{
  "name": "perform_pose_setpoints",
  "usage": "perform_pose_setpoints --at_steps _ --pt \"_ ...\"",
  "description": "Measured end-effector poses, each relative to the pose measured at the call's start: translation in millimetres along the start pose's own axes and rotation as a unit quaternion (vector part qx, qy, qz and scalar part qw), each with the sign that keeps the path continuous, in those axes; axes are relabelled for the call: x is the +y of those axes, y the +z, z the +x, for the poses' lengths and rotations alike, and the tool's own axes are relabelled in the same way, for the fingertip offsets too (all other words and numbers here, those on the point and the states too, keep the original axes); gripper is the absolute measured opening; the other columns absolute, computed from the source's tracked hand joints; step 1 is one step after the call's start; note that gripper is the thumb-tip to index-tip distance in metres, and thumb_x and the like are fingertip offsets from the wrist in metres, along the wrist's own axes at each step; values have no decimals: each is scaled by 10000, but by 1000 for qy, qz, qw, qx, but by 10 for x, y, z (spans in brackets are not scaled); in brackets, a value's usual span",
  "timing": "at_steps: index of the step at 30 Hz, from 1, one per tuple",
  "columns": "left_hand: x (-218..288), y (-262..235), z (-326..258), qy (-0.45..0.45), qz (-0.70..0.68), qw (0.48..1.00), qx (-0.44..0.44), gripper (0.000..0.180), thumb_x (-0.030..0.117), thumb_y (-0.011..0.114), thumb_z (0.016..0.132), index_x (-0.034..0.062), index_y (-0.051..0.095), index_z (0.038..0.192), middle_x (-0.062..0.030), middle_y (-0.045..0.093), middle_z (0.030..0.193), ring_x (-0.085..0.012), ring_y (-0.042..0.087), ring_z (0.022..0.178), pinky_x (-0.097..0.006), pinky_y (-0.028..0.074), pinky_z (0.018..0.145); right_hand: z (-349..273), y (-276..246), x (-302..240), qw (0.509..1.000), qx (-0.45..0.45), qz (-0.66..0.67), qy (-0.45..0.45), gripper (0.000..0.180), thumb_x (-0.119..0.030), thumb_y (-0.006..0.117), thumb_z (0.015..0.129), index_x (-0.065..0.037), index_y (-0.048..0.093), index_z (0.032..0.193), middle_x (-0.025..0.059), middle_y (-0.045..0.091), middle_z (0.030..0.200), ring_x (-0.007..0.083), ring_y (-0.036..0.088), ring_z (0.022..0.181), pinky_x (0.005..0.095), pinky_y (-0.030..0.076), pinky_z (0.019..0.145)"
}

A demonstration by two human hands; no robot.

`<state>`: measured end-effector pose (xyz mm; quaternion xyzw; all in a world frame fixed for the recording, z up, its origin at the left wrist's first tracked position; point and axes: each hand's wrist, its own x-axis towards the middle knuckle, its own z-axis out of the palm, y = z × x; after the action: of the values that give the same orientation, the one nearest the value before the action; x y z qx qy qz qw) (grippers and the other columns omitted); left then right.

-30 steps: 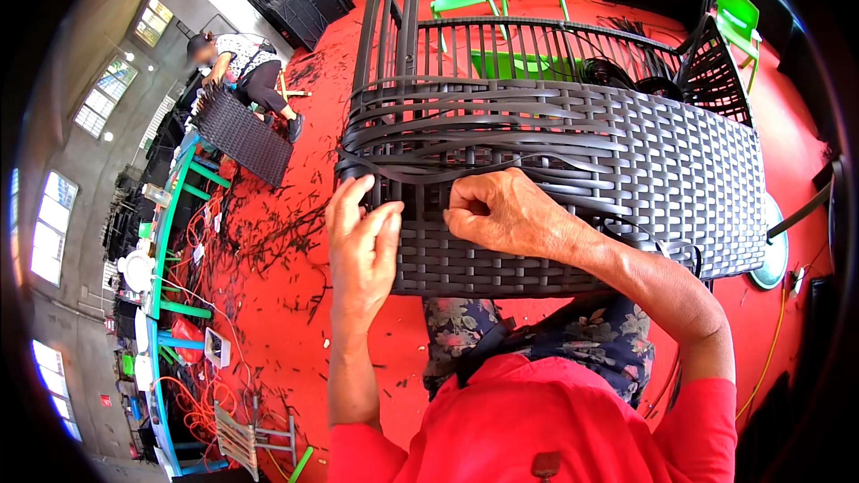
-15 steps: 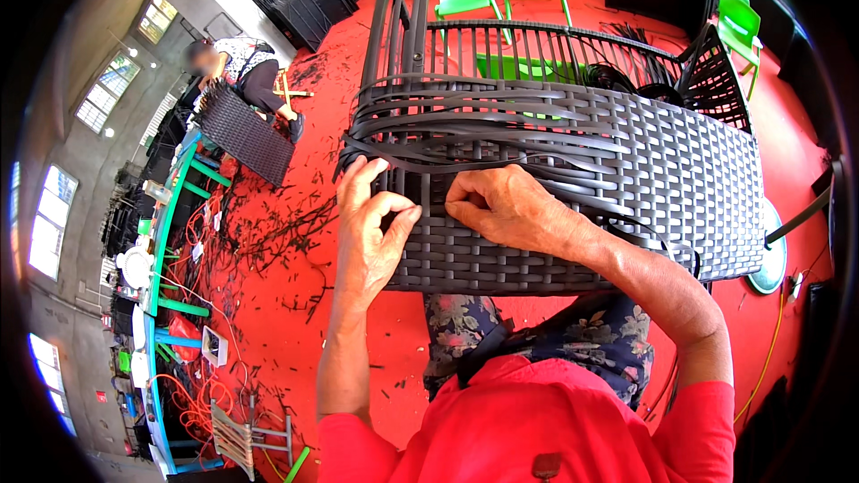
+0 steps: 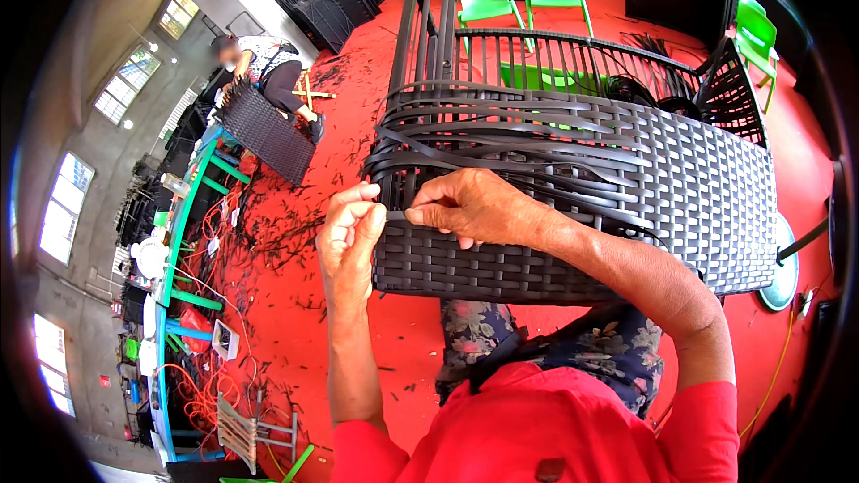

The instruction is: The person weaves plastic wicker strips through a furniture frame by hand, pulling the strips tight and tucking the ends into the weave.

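A dark flat plastic strip (image 3: 396,215) is pinched by left hand (image 3: 349,241) and right hand (image 3: 474,207), grip basically closed, ends hidden. It's held by the left edge of a black woven plastic panel (image 3: 707,188), partly blocked by the right forearm (image 3: 626,277). Past that, scrap-littered red floor (image 3: 286,340) is seen.

Outside your left hand (image 3: 352,237), passage is open over the red floor (image 3: 286,322), beyond the woven panel's (image 3: 698,188) left edge. Inward, a short strand (image 3: 395,215) bridging to your right hand (image 3: 470,206) bars the gap. Loose strips (image 3: 528,139) obstruct the far left portion; patterned trousers (image 3: 479,331) crowd the near edge.
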<state>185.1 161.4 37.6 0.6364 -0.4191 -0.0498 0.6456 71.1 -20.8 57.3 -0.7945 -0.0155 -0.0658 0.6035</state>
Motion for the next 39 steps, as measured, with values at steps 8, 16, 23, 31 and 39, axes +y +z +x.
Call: perform_pose_setpoints --at_steps 8,16,23,31,39 --pt "21 -7 55 123 426 891 -97 238 70 634 857 20 687 1083 -183 378 1464 -374 291 1373 -439 304 1102 16 26 142 984 109 -135 -39 241 -236 614 812 -8 639 738 183 611 643 330 634 636 413 507 631" --pt "-50 -71 214 104 325 931 -129 221 143 688 856 -33 695 989 -172 371 1466 -336 342 1343 -398 336 1070 70 10 77 983 84 -160 -42 243 -236 592 827 -11 627 742 179 625 676 347 635 671 420 501 656" --pt "-67 24 185 -10 154 986 -66 214 139 686 857 -22 709 996 -145 363 1472 -298 355 1341 -395 356 1062 -22 -105 -57 987 45 -153 17 239 -241 588 837 -11 628 785 168 632 712 309 643 707 397 492 684" --pt "-161 39 140 101 274 954 -73 171 90 647 874 32 696 1027 -166 382 1447 -341 311 1360 -423 352 1064 86 -34 16 982 45 -184 -6 258 -273 598 883 -21 626 835 153 641 753 294 657 762 394 492 705" --pt "86 40 89 142 319 936 42 125 136 650 889 19 661 850 -136 535 1296 -323 408 1312 -434 341 1059 6 -166 -144 995 -12 -52 81 373 -282 574 945 -27 529 1214 79 596 704 165 585 592 314 471 555"
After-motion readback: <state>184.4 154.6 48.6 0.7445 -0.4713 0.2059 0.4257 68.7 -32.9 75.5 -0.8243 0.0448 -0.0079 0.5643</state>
